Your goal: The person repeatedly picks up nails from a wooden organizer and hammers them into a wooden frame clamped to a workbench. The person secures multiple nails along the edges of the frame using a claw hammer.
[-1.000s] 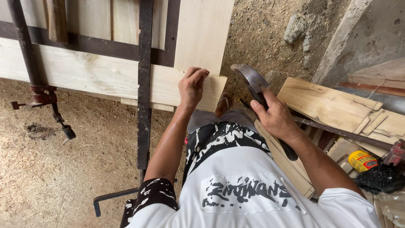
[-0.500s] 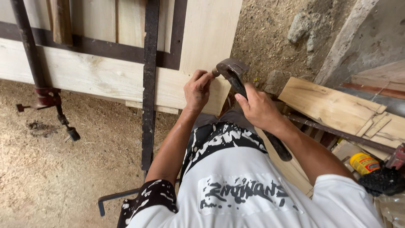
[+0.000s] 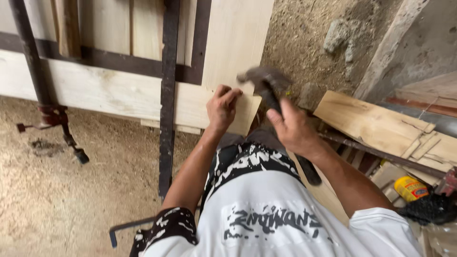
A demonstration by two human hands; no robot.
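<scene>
Left hand (image 3: 222, 109): fingers (image 3: 230, 95) pinched together at the near edge of a pale wooden board (image 3: 119, 93), fingertips pressed on the wood as if pinching something small; whatever is between them is too small to tell. Right hand (image 3: 293, 127): fingers wrapped closed round the dark handle of a hammer (image 3: 266, 85), thumb along the top. Hammer head is motion-blurred, just beside the left fingertips, over the board's corner. Handle end sticks out below the right wrist, over the person's lap.

The board runs crosswise, joined to an upright pale plank (image 3: 235, 43) at its right end. Dark metal bar clamp (image 3: 166, 100) crosses over the board, running from top of frame down past the left forearm. Second bar clamp (image 3: 35, 71) at far left, with rusty red screw head and handle hanging off the board's near edge. Ground below is sawdust-covered floor (image 3: 57, 190).

To the right of the right arm: stack of loose wood offcuts (image 3: 371, 123) with a rusty metal bar across them. Yellow tin (image 3: 410, 187) at far right, next to a black crumpled bag (image 3: 431, 207). Person wears white shirt with black print.
</scene>
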